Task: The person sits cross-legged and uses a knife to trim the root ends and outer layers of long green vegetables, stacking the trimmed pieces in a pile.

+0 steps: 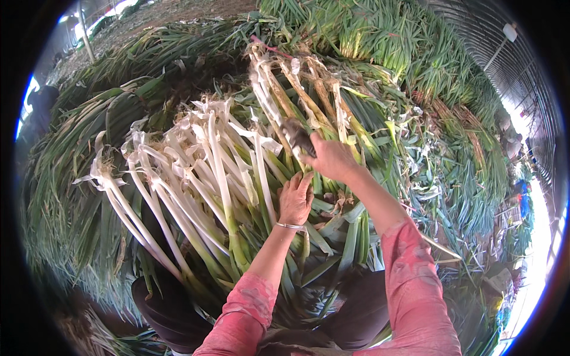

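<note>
Before me lies a heap of long green onions. My left hand (296,199), with a bracelet at the wrist, rests on the stalks at the centre, its fingers close to my right hand; whether it grips a stalk cannot be told. My right hand (334,156) holds a dark, blurred object (297,137) against an onion stalk; its kind is unclear. White onion stalks (218,173) with loose papery skin lie to the left of my hands. Browner, soil-stained stalks (311,95) with roots lie above and to the right.
Large piles of green onions (374,31) stand at the back and right. More leafy onions (84,178) spread along the left. My knees are at the near edge, under the leaves. A crate (512,209) sits far right, and a pole (85,33) stands at the back left.
</note>
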`<state>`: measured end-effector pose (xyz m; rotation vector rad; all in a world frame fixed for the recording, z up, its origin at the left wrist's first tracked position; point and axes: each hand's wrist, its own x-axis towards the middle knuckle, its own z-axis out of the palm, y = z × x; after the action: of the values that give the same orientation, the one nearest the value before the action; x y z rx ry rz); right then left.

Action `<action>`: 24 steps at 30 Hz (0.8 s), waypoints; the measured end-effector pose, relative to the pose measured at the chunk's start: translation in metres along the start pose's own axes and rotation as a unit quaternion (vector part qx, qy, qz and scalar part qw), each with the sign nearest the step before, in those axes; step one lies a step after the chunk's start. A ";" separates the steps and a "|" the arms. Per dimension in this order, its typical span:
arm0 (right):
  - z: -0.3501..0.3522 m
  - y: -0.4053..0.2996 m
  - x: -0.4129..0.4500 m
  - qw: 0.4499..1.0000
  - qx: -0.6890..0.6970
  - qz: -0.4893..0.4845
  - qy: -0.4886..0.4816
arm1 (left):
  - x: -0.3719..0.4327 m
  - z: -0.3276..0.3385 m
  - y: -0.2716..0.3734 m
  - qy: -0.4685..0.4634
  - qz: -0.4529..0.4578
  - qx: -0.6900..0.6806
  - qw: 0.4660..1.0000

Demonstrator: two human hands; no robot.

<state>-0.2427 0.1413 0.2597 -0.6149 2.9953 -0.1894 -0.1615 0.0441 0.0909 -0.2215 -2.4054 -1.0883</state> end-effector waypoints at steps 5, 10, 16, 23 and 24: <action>-0.015 0.008 -0.015 0.997 0.066 -0.001 -0.051 | -0.001 0.000 -0.003 0.053 -0.021 -0.054 0.997; -0.022 0.056 -0.105 0.993 0.065 0.053 -0.079 | 0.008 -0.012 0.019 0.106 0.084 0.095 0.986; -0.020 0.078 -0.191 0.989 0.060 0.071 -0.118 | 0.014 -0.006 0.018 -0.064 0.128 0.155 0.977; -0.011 0.078 -0.163 0.989 0.034 0.061 -0.127 | 0.014 -0.002 0.029 -0.011 0.113 0.210 0.971; -0.008 0.076 -0.147 0.991 0.038 0.050 -0.115 | 0.017 0.000 0.026 -0.015 0.110 0.249 0.962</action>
<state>-0.1381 0.2700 0.2650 -0.4453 2.7746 -0.2086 -0.1671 0.0605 0.1169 -0.3206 -2.5174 -0.3633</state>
